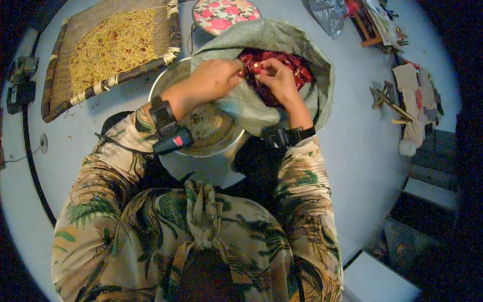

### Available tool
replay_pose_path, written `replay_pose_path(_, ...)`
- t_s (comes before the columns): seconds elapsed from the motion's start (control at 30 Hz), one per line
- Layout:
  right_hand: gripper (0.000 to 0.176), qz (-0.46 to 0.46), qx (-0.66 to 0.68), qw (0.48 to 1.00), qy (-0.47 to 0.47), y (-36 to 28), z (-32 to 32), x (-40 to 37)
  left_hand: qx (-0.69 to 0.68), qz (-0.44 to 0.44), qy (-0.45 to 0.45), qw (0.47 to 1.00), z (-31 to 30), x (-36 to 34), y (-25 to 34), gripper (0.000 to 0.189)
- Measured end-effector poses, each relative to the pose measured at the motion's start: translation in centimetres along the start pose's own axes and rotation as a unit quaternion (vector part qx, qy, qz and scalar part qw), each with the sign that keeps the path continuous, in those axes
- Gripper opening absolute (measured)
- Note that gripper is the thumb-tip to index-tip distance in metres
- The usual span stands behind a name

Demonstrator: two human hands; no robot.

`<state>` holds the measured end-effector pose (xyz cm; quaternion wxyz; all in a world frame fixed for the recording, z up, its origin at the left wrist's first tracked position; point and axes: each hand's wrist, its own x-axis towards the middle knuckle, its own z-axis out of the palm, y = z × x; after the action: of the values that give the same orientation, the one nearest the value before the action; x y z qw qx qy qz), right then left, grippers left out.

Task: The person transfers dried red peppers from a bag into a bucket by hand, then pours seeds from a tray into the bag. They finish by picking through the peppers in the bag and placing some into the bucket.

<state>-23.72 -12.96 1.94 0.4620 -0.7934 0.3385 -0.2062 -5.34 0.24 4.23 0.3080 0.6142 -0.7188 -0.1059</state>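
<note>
Dried red chilies (pixel 298 68) fill the mouth of a pale green woven sack (pixel 241 38), its edge rolled outward. Over the opening, my left hand (pixel 216 75) and my right hand (pixel 279 83) come close together, both closed in a pinch. Between their fingertips is a dried red chili (pixel 250 65) with a small yellowish spot showing. Part of it is hidden by the fingers. Under my left forearm stands a wide metal basin (pixel 236 137), with dark bits on its bottom; the sack covers its right side.
At the upper left lies a woven tray (pixel 53 90) spread with yellow seeds and red flecks. A round floral-topped stool (pixel 226 15) stands behind the sack. On the right are a plastic bag (pixel 327 17), a small wooden frame (pixel 387 100) and dark steps (pixel 427 168).
</note>
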Motion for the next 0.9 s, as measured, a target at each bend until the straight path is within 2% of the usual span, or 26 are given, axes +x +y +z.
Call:
replay_pose_path(0.1, 0.022, -0.044, 0.043, 0.998, 0.004, -2.2, 0.1, -0.6, -0.175, -0.092, -0.010, 0.980, -0.1, 0.9, 0.3, 0.030)
replay_pose_path(0.2, 0.022, -0.086, 0.011, 0.996, 0.008, -2.7, 0.5, -0.8, -0.248, -0.124, 0.025, 0.960, 0.2, 1.5, 0.8, 0.036)
replay_pose_path(0.23, 0.023, -0.101, -0.007, 0.995, 0.011, -2.7, 0.6, -0.8, -0.230, -0.126, 0.030, 0.965, 0.3, 1.6, 0.9, 0.036)
replay_pose_path(0.33, 0.028, -0.050, -0.027, 0.998, -0.010, -2.4, 0.7, -0.9, -0.180, -0.124, 0.041, 0.975, 0.5, 1.8, 1.0, 0.034)
replay_pose_path(0.43, 0.036, -0.045, -0.010, 0.999, -0.025, -1.4, 1.0, -0.7, -0.150, -0.115, 0.037, 0.981, 0.6, 1.8, 1.0, 0.032)
replay_pose_path(0.47, 0.045, -0.050, -0.010, 0.998, -0.035, -1.1, 0.8, -0.9, -0.144, -0.117, 0.034, 0.982, 0.7, 1.7, 0.9, 0.031)
replay_pose_path(0.57, 0.054, -0.135, -0.037, 0.990, -0.013, 0.1, 1.3, -0.9, -0.148, -0.104, 0.031, 0.983, 1.3, 1.6, 0.5, 0.026)
replay_pose_path(0.6, 0.052, -0.167, 0.015, 0.986, -0.004, -0.2, 2.0, -0.6, -0.156, -0.097, 0.031, 0.982, 1.4, 1.6, 0.5, 0.025)
replay_pose_path(0.7, 0.035, -0.038, -0.027, 0.996, -0.072, -1.3, 1.1, -1.4, -0.144, -0.083, 0.027, 0.986, 1.8, 1.6, 0.1, 0.025)
replay_pose_path(0.73, 0.021, -0.045, -0.037, 0.998, -0.036, -1.2, 1.4, -1.4, -0.135, -0.076, 0.033, 0.987, 2.2, 1.6, -0.1, 0.025)
replay_pose_path(0.9, 0.022, -0.012, -0.082, 0.996, -0.042, -1.6, 1.4, -1.0, -0.069, -0.101, 0.001, 0.992, 1.7, 1.6, 0.0, 0.025)
